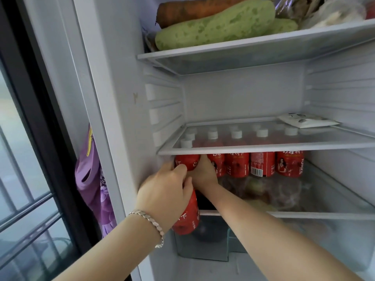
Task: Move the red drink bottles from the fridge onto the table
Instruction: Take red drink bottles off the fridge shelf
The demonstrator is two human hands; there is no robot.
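Bottles [261, 163] under glass shelf [263, 148]; packet [308, 121] on it.

Two bare forearms in view, no sleeves visible on either. Left hand [168, 187]: no rings seen on the visible fingers. Left wrist carries a silver-coloured metal link bracelet [151, 224], made of small flat segments, sitting loosely and slanting across the wrist. Right hand [205, 173]: bare, no jewellery or watch visible along its wrist or forearm. Fingernails not discernible.
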